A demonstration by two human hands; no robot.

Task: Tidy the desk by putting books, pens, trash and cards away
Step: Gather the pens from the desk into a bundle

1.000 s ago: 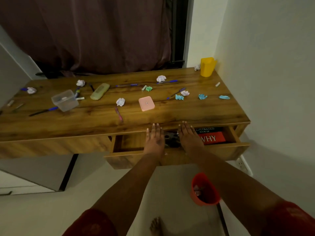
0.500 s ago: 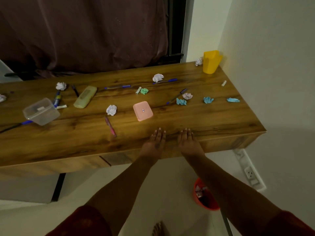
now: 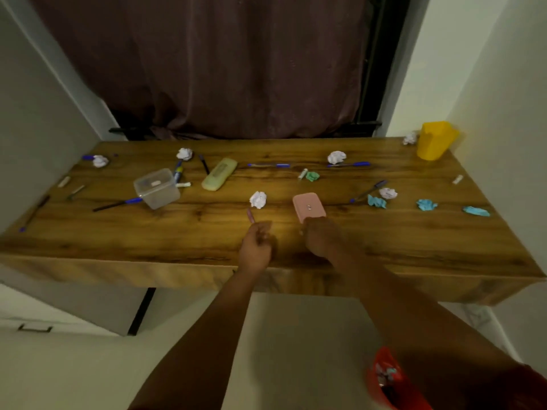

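Red plastic bin (image 3: 390, 383) on the floor, lower right, paper scraps inside. Wooden desk (image 3: 148, 244) above it. Left hand (image 3: 255, 247) at the near edge, fingers curled round the end of a pink pen (image 3: 250, 215). Right hand (image 3: 321, 239) grips the near end of a flat pink rounded case (image 3: 307, 206). Beyond: crumpled white paper ball (image 3: 258, 199), clear plastic tub (image 3: 157, 188), pale green case (image 3: 219, 178), blue pens, teal scraps. Yellow cup (image 3: 434, 140) in the far right corner.

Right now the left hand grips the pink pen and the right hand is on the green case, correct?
Not quite. In the head view the right hand is on the pink case, not the green case. The left hand does grip the pink pen.
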